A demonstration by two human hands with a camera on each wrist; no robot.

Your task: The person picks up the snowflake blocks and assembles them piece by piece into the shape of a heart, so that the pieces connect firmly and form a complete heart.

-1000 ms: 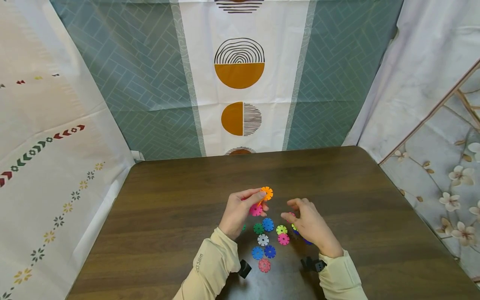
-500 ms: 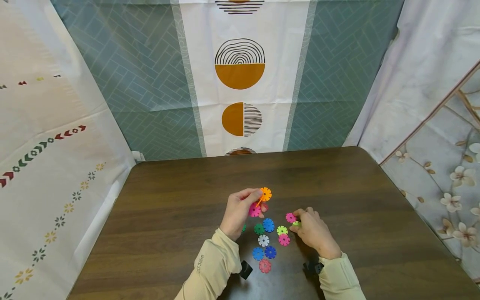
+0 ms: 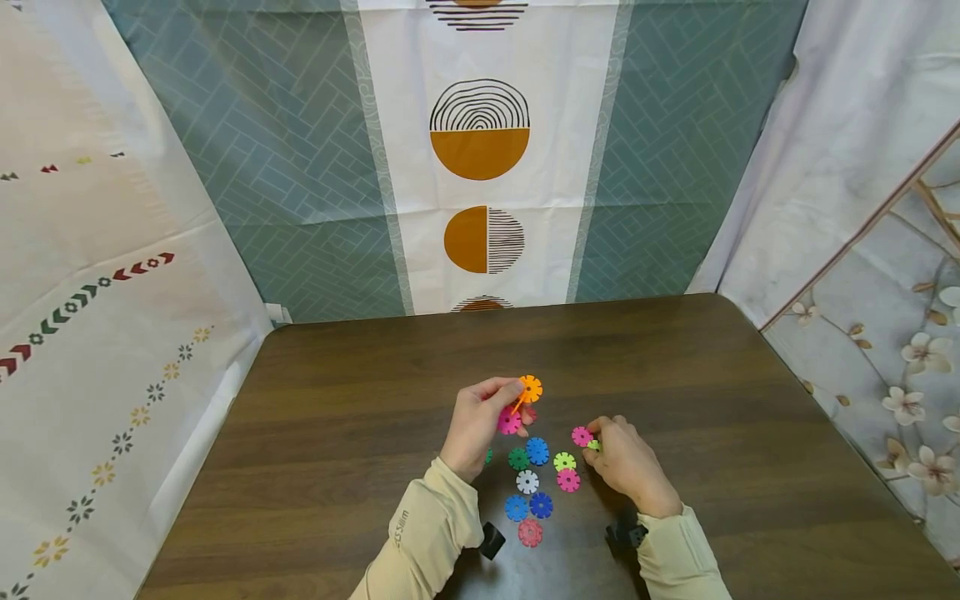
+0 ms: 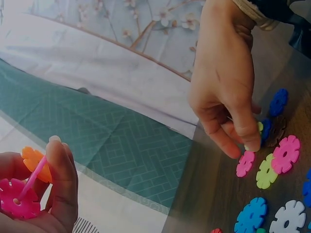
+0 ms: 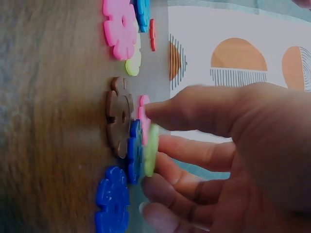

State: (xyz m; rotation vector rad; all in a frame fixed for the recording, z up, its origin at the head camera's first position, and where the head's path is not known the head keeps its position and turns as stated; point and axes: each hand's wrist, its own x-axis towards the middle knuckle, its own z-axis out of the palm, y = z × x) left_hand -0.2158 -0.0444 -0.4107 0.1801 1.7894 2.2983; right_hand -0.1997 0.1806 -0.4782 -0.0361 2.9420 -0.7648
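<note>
Smooth plastic discs (image 4: 290,148), wood-grained table (image 3: 360,467)

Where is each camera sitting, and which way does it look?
Head: on the head, looking forward and down at the table; left hand, right hand and sleeves show.
Left wrist: worn there, looking past the left hand's fingers toward the right hand and flowery cloth.
Right wrist: worn there, looking low across the table at the brown disc, right hand close up.
Both wrist views share the right hand and brown disc.
</note>
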